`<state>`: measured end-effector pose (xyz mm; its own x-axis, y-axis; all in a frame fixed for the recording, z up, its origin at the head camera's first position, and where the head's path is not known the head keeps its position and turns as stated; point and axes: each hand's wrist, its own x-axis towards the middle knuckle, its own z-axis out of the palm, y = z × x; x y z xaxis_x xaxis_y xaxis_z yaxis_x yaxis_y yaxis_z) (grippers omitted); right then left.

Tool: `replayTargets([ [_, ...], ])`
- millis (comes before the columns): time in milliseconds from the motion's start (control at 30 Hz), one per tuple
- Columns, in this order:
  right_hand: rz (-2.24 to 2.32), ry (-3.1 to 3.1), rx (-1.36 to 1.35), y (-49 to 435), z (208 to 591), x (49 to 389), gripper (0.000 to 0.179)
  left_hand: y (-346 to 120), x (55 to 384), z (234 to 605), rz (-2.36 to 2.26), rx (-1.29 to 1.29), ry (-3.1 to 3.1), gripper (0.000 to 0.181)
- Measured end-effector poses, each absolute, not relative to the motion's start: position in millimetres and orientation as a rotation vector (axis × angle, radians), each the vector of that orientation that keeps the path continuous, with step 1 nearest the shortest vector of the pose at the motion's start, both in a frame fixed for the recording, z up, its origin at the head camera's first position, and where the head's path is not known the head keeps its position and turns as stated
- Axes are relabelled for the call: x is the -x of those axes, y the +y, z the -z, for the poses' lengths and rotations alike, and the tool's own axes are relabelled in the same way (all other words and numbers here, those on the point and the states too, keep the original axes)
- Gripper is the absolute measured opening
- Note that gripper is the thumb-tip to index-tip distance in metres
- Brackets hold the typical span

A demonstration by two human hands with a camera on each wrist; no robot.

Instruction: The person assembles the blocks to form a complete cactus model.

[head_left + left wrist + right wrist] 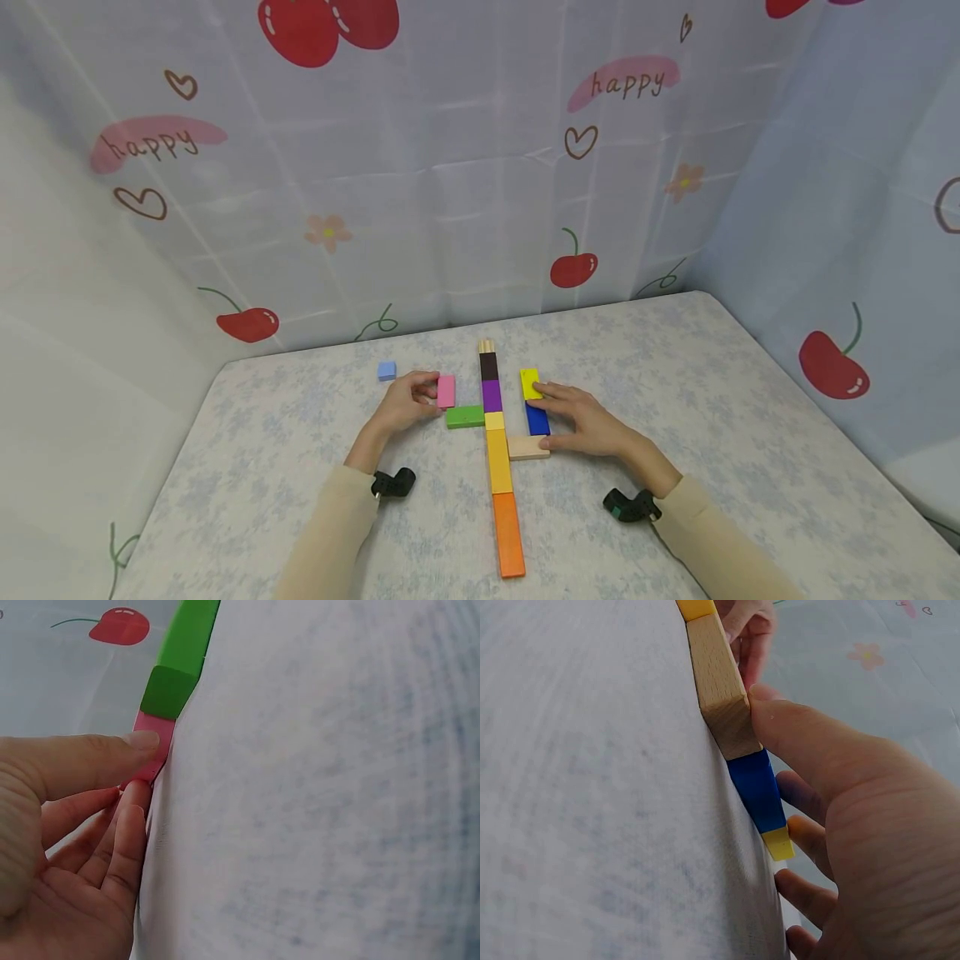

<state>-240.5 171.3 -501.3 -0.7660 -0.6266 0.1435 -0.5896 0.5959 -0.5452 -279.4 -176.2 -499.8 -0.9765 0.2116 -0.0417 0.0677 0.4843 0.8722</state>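
Observation:
My left hand [402,402] pinches a small pink block [446,392], thumb on the near side and fingers at the far side. The pink block stands at the outer end of a green block [465,417]; in the left wrist view the two meet. My right hand [588,421] has its fingers spread over a yellow block [530,383] and a dark blue block [537,419]. Its thumb touches a plain wooden block [528,447]. In the right wrist view the wooden, blue and yellow blocks run end to end, with the fingers [810,844] alongside.
Between the hands runs a long column of blocks: an orange block [509,533] nearest, then an amber block [498,460], a purple block [491,396], a dark block [488,367] and pale sticks [487,346]. A light blue cube [386,371] lies at the left. A curtain [480,183] hangs behind the table.

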Motion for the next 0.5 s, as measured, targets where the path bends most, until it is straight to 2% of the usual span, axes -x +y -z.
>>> replayTargets([
  [500, 0.903, 2.749, 1.049, 171.7, 502.2, 240.9, 0.064, -173.8, 279.2, 502.0, -1.516, -0.262, 2.591, 0.063],
])
